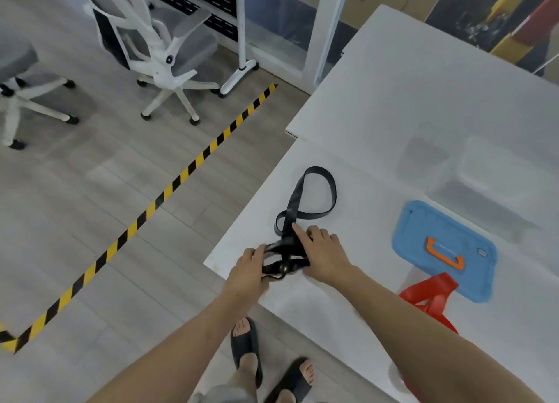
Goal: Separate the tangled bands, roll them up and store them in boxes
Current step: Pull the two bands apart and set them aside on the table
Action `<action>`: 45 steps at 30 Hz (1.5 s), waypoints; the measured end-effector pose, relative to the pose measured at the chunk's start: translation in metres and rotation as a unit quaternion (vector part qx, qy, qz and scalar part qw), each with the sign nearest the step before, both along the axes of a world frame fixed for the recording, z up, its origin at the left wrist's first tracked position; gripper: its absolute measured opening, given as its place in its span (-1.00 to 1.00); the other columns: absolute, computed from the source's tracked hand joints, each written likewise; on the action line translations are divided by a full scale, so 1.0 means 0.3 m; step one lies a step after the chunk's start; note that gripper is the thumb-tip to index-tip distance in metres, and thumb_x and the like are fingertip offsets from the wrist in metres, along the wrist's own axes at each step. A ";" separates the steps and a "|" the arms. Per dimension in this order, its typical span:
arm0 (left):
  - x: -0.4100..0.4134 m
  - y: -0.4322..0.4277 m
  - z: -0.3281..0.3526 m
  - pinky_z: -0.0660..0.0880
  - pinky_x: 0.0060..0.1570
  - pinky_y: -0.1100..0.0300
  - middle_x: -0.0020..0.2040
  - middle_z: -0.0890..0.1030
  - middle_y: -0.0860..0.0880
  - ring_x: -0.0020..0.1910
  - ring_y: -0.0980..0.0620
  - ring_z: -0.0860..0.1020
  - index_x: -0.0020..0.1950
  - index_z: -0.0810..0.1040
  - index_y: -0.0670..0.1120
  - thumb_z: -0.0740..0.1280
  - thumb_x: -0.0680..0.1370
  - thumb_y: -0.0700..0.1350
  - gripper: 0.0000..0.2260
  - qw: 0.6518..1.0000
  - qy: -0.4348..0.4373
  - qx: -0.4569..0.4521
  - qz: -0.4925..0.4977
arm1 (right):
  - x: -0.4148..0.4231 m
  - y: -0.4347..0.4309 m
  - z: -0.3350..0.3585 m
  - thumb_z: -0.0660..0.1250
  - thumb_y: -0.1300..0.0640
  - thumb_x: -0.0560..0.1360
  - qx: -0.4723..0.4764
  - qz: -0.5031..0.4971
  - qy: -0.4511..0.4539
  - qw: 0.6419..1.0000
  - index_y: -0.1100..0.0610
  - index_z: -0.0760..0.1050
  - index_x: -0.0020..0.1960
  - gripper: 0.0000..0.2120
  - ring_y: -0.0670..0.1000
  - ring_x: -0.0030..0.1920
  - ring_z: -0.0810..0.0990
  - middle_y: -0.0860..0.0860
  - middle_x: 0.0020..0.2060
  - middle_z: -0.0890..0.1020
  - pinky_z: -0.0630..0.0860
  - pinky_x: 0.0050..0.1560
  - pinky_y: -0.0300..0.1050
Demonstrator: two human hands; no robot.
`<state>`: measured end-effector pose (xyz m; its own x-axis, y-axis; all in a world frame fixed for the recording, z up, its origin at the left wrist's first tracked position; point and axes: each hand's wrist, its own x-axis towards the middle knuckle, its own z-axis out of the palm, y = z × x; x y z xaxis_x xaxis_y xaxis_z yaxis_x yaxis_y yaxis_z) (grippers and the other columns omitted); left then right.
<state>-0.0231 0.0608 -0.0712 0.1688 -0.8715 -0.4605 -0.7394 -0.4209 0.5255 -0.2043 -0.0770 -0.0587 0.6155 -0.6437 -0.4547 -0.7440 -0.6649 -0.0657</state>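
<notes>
A black band (314, 191) lies on the white table (378, 115) near its left corner, its far end spread in a wide loop and its near end bunched and rolled. My left hand (246, 274) grips the rolled near end from the left. My right hand (325, 253) lies over the band from the right, index finger stretched along the strap, thumb tucked under it. A red band (432, 293) lies to the right, partly hidden by my right forearm. A clear plastic box (496, 175) stands further back, its blue lid (444, 251) with an orange handle flat on the table.
The table's left edge runs close to my hands, with wooden floor below. Yellow-black tape (169, 191) crosses the floor. Two white office chairs (157, 48) and a desk leg stand at the back left. My sandalled feet (266, 360) are under the table's edge.
</notes>
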 end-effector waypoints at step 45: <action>-0.980 -0.116 0.546 0.03 0.50 0.45 0.66 -0.02 0.11 0.63 0.18 0.03 0.69 -0.06 0.16 0.28 0.64 -0.09 -0.28 0.891 0.168 -0.217 -0.362 | -1.182 0.373 0.840 0.37 -0.18 0.46 -0.081 -0.405 -0.041 0.910 -0.14 0.41 0.18 -0.66 0.08 -0.01 0.70 -0.13 -0.12 0.65 0.53 -0.09 -0.03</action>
<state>-0.3170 0.0259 0.0927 -0.5938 -0.8041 0.0278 -0.5051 0.3994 0.7650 -0.5587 0.0350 0.1932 -0.0627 -0.9560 -0.2866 -0.9914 0.0928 -0.0927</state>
